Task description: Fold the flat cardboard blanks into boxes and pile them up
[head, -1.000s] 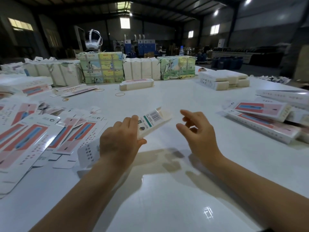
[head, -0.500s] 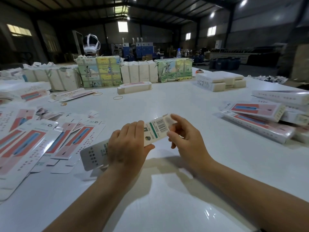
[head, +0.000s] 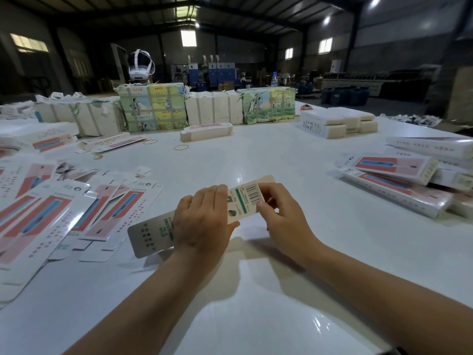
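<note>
Right hand [head: 277, 213] now pinches blank [head: 204, 215] end, closing in since earlier; left hand [head: 202, 221] wraps middle. Advice: brace middle, fold end flap along crease.

A broad glossy white table [head: 256, 155] carries loose flat red-and-blue printed cardboard blanks [head: 46, 219] at its left, a pile of folded long printed boxes [head: 399, 185] at its right, paper-wrapped bundles [head: 153, 108] along the far edge, and thin yellow rubber bands [head: 181, 147] near them.
</note>
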A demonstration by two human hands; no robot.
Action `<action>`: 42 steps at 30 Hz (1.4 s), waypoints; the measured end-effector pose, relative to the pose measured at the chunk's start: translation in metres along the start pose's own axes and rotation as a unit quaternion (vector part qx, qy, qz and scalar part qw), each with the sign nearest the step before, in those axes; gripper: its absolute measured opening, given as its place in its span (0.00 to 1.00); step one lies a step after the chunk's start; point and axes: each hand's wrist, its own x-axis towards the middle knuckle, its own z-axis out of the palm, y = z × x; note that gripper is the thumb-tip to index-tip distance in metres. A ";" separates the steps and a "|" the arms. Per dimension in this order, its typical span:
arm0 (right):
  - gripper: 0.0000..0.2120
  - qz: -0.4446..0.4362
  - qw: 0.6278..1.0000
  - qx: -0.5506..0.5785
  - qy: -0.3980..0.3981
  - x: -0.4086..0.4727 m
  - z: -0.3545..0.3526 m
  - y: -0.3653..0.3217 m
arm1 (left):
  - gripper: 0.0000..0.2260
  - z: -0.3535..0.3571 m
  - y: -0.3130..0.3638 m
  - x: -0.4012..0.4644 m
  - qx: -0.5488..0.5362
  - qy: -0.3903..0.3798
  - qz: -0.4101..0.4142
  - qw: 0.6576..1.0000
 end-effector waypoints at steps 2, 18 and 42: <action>0.12 0.000 1.000 -0.023 -0.009 0.001 -0.001 0.000 | 0.34 0.001 0.000 0.000 -0.007 -0.004 -0.006 1.000; 0.08 -0.025 0.997 -0.063 0.030 -0.001 0.001 0.000 | 0.32 -0.006 0.005 0.002 0.009 0.000 -0.009 1.000; 0.26 0.041 0.980 0.194 0.019 -0.002 -0.001 -0.016 | 0.27 -0.008 0.000 0.004 0.037 0.046 0.002 0.998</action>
